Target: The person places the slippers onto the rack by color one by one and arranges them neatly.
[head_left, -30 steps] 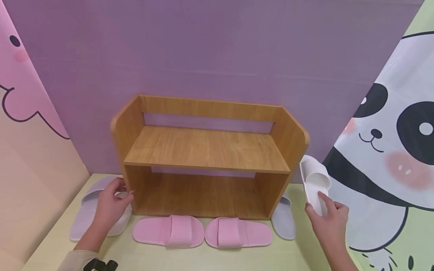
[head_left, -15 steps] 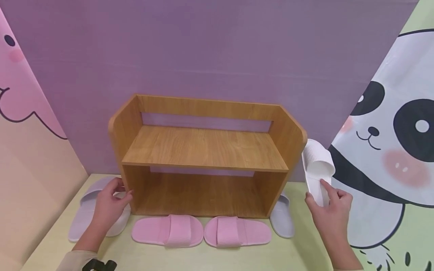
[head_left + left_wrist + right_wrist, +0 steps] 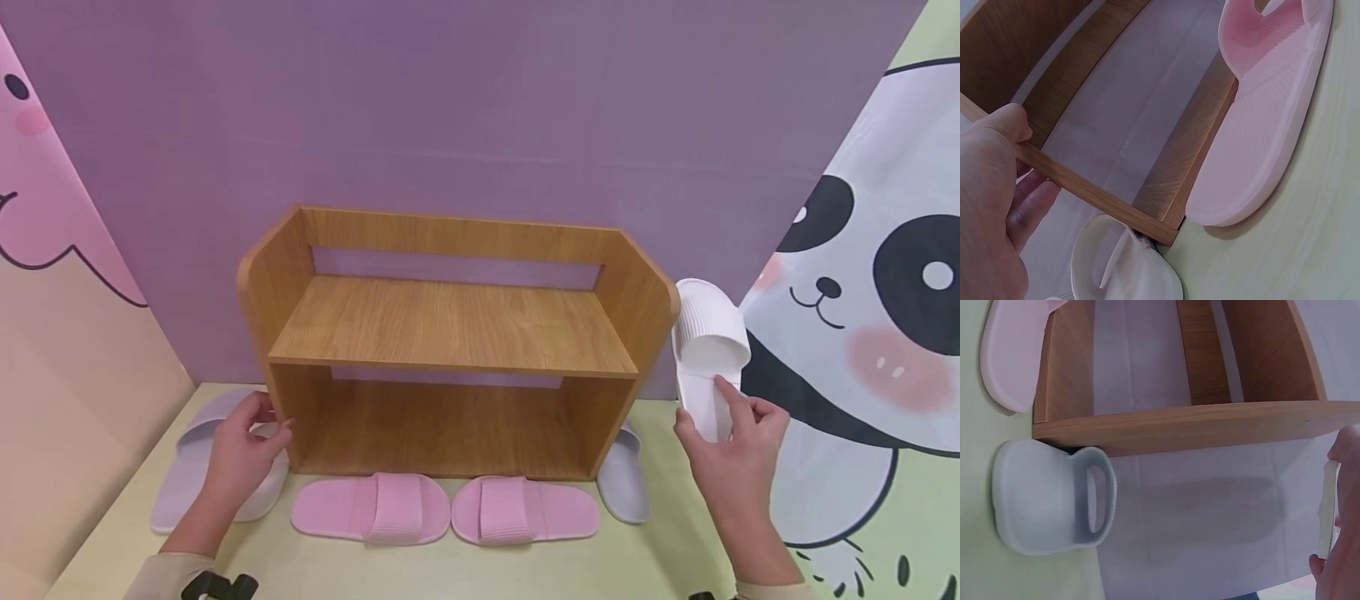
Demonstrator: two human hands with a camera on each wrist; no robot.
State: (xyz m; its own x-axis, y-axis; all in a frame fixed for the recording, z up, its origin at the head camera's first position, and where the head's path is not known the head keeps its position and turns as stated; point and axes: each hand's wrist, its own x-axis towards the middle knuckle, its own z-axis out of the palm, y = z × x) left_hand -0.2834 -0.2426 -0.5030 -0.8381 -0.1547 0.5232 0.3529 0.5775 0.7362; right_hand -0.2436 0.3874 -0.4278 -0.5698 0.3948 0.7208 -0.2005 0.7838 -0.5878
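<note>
On my head feed, the person's right grip (image 3: pixel 742 454) sits at 4 o'clock, pinching a white slipper (image 3: pixel 711 360) by its heel end between thumb and fingers. From that grip the slipper runs toward 11 o'clock, raised off the tabletop (image 3: pixel 450 575), its strap end just beside the right panel of a wooden rack (image 3: pixel 453 325); I cannot tell whether the two touch. My right wrist feed gives me the same slipper nearly edge-on, thin and flat, at 3 o'clock. Over at 8 o'clock on the head feed, the left grip (image 3: pixel 243 450) holds the front edge of the rack's left panel, and my left wrist feed shows the thumb on one side of the board and fingers on the other. The rack is honey-brown with visible grain, two tiers and rounded upper front corners. The white slipper has a flat sole and a broad, finely ribbed strap. At the rack's 6 o'clock, one pink slipper (image 3: pixel 371 508) and a second pink slipper (image 3: pixel 525 511) lie toe to toe, their straps ribbed too. A smooth grey slipper (image 3: pixel 624 479) lies at the rack's 5 o'clock; at its 8 o'clock I see a lavender slipper (image 3: pixel 191 471) beside a whitish slipper (image 3: pixel 268 493), partly hidden by the left grip.
</note>
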